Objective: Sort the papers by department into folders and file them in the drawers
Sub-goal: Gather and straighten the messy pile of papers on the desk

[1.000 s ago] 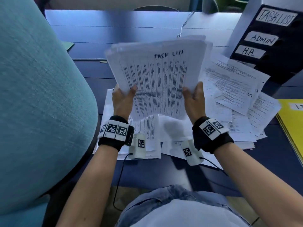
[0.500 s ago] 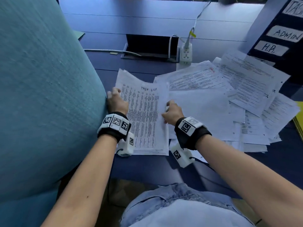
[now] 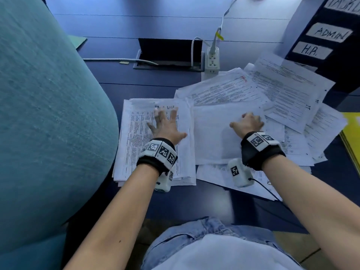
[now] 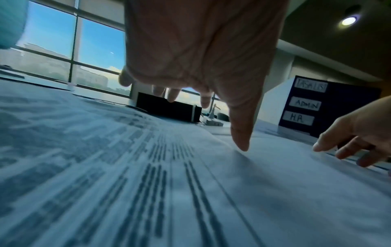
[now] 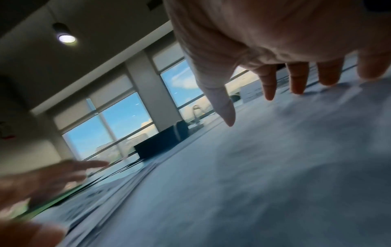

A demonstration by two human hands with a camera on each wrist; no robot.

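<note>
A stack of printed sheets headed "Task List" lies on the dark blue desk beside the teal chair. My left hand is spread flat over its top, fingers straight. To its right lies a blank-faced sheet, on which the straight fingertips of my right hand press. Loose printed papers overlap behind and right of it, one marked "Admin" in red. The dark drawer unit labelled ADMIN and H.R. stands at the far right.
A teal chair back fills the left side, close to the stack. A yellow folder lies at the right edge. Behind the papers are a cable box, a white power strip and a cord.
The Task List stack, held upright in both hands, has been laid on the desk at the left. My left hand now lies flat on it and my right hand has shifted right onto the blank sheet.
</note>
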